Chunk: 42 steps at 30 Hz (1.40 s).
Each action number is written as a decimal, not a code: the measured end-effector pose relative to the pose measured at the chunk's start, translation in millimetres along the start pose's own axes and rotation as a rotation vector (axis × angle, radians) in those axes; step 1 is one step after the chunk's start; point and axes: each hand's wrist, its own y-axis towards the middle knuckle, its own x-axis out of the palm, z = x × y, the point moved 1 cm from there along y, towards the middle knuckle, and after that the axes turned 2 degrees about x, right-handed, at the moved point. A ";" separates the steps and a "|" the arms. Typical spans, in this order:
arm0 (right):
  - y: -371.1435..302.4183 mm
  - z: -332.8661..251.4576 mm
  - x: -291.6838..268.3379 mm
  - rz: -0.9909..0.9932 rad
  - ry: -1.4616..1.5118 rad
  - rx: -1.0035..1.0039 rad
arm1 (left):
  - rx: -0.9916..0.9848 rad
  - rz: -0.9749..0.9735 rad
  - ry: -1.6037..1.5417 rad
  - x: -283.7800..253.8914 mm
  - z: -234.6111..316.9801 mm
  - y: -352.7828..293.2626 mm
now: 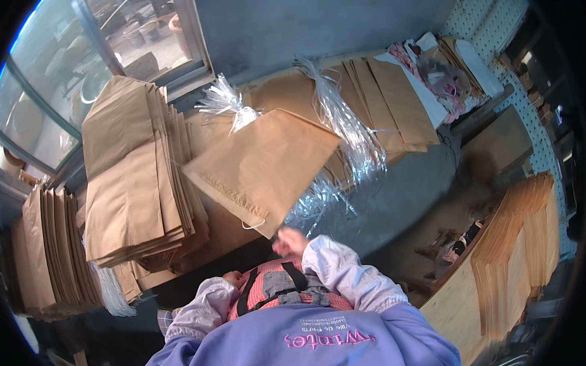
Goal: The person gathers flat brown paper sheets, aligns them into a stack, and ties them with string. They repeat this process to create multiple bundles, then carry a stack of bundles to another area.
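Observation:
My right hand (291,242) is closed at the near corner of a brown paper bag (266,161). The bag is tilted over the table, and a thin white string loop hangs from its lower edge. Close to my waist, against the red checked apron (263,284), is my left hand (234,278); the sleeve and apron partly hide its fingers. Behind the bag lies a bundle of silvery strips (229,101), partly covered. A longer bundle of shiny strips (352,129) stretches across paper to the right, and more silvery strands (316,201) show beneath the bag's right side.
A tall stack of brown paper bags (128,169) stands left, with another stack (53,249) farther left. Flat brown sheets (400,102) lie at the back right beside crumpled cloth and plastic (441,74). At right, stacked brown sheets (512,259) rest on a board. A window (149,39) is at upper left.

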 end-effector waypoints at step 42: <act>-418.0 -165.7 -698.9 1.060 -0.294 -0.243 | 0.393 -0.322 0.878 116.0 741.0 416.1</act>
